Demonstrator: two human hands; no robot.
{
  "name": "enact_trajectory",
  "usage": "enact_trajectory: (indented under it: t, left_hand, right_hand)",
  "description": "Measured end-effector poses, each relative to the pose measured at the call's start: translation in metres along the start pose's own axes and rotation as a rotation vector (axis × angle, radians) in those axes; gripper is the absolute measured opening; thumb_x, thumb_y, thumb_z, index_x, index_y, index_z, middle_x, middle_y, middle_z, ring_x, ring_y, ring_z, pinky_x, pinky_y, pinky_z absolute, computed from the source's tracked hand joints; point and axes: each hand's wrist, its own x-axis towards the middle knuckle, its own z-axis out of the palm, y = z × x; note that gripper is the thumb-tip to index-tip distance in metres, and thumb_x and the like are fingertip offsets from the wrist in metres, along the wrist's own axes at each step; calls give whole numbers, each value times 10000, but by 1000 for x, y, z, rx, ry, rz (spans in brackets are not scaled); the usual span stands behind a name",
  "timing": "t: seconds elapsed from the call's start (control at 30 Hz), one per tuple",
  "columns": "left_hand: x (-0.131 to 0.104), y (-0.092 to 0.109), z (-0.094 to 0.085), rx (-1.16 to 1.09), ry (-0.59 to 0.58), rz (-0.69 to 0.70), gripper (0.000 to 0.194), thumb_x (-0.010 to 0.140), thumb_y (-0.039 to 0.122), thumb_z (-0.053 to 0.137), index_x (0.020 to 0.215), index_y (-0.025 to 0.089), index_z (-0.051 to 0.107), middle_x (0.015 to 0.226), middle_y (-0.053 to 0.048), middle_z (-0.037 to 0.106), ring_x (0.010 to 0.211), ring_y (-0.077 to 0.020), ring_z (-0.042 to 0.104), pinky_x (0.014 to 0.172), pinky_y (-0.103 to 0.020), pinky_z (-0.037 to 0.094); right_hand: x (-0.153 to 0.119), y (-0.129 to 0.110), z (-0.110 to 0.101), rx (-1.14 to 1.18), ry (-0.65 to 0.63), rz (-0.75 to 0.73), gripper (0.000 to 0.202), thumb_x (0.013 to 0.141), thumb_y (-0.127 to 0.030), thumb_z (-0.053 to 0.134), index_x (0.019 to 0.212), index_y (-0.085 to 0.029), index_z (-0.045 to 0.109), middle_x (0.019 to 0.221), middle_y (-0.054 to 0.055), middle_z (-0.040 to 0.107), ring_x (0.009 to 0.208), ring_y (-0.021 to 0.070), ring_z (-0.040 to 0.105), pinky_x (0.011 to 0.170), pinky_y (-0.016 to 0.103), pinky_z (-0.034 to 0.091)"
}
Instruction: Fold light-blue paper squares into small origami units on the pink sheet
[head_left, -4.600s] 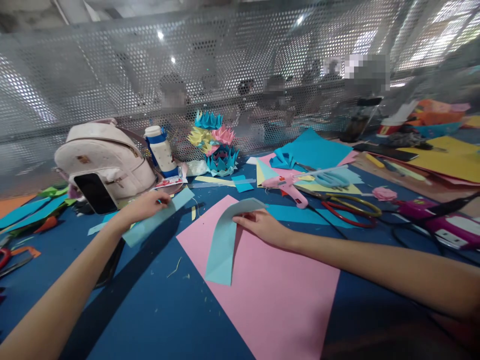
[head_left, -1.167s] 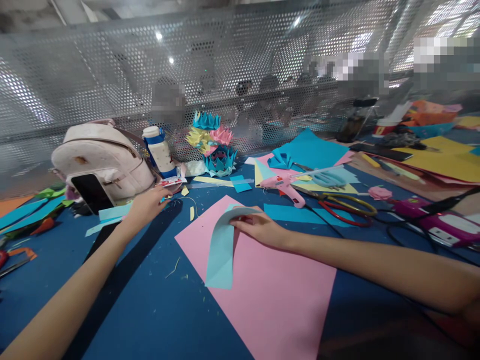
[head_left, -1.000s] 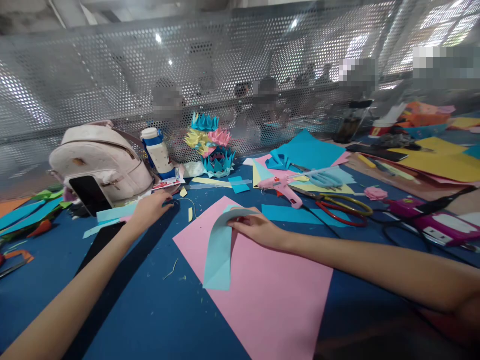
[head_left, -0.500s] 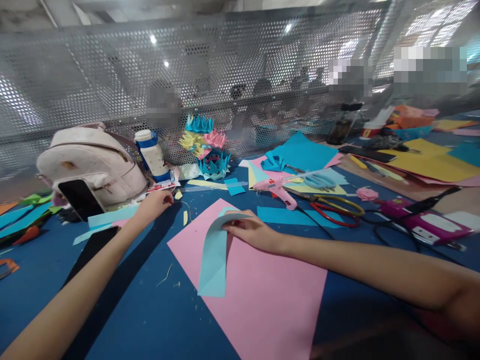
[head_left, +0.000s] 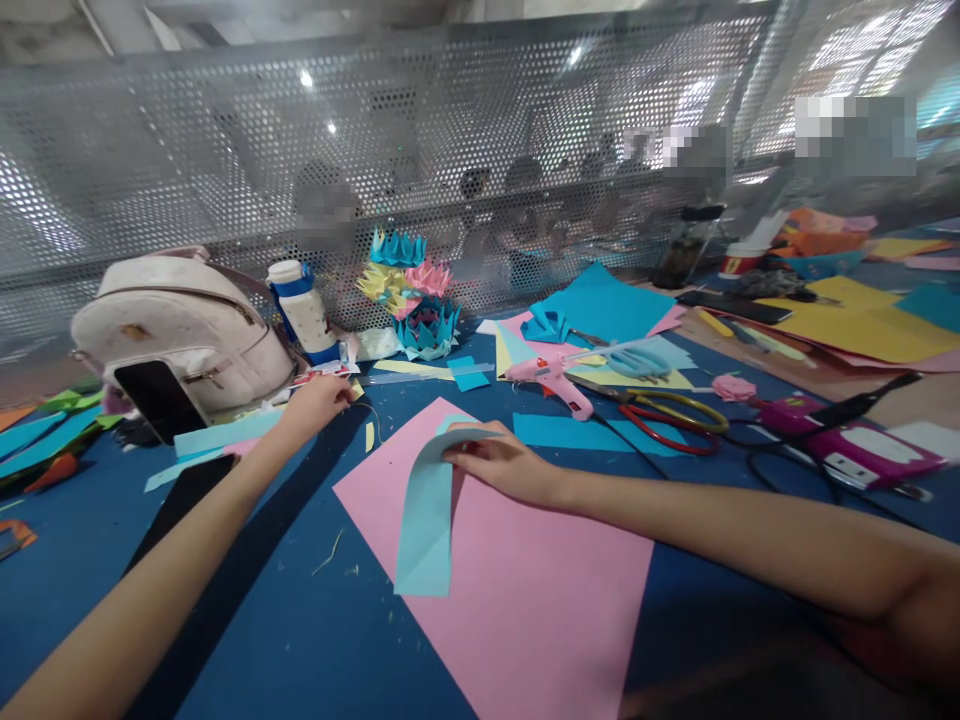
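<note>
My right hand pinches a light blue paper strip near its far end. The strip curves and its near end hangs down to the left, over a large pink paper sheet lying at an angle on the blue table. My left hand reaches farther forward, to the left of the pink sheet. Its fingers are curled together beside small yellow paper scraps. Whatever those fingers hold, if anything, is too small or hidden to make out.
A pink glue gun and red-and-yellow-handled scissors lie right of centre. Folded paper flowers stand at the back. A pale backpack, a bottle and a phone stand left; a purple power strip lies right.
My left hand has shifted slightly right and forward, its fingers still curled. My right hand and the light blue strip have stayed nearly in place.
</note>
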Motion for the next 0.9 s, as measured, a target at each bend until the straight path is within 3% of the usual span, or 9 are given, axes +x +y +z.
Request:
enact_trajectory:
  t: [0.43, 0.7, 0.9]
  left_hand:
    - [3, 5, 3, 93, 32, 63, 169, 789, 109, 496, 845, 167, 645, 873, -89, 689, 850, -235, 624, 738, -300, 442]
    - [8, 1, 8, 64, 31, 73, 128, 760, 121, 522, 709, 167, 630, 790, -91, 676, 802, -239, 624, 726, -306, 436]
    - [5, 5, -4, -60, 13, 126, 130, 772, 124, 481, 738, 167, 599, 778, -67, 668, 770, -209, 620, 709, -290, 439]
  right_hand:
    - [0, 0, 0, 2, -8, -25, 171, 904, -246, 555, 989, -186, 690, 938, 31, 687, 908, 174, 623, 824, 302, 511]
    - [0, 0, 0, 15, -20, -25, 169, 901, -210, 555, 996, -191, 693, 956, 31, 689, 914, 175, 623, 829, 310, 499]
    - [0, -1, -1, 24, -25, -34, 165, 903, -216, 554, 990, -184, 689, 942, 31, 683, 905, 173, 622, 821, 306, 503]
